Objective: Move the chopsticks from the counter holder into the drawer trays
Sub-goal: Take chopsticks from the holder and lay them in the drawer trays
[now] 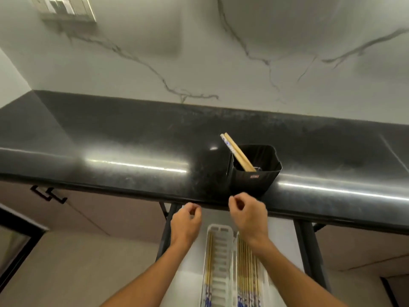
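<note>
A black holder [254, 173] stands at the front edge of the dark counter [132, 138]. Two chopsticks [238, 151] lean in it, tips up to the left. Below the counter an open drawer holds two white slotted trays: the left tray [219, 262] has a couple of chopsticks along its left side, and the right tray [247, 273] has several. My left hand [186, 222] hovers over the drawer with loosely curled fingers, holding nothing. My right hand [247, 212] is just in front of the holder, fingers loosely curled and empty.
A marble-patterned wall [199, 52] rises behind the counter, with a switch plate [66, 7] at top left. Black cabinet handles [48, 194] sit under the counter at left. Dark drawer rails [309, 251] frame the drawer.
</note>
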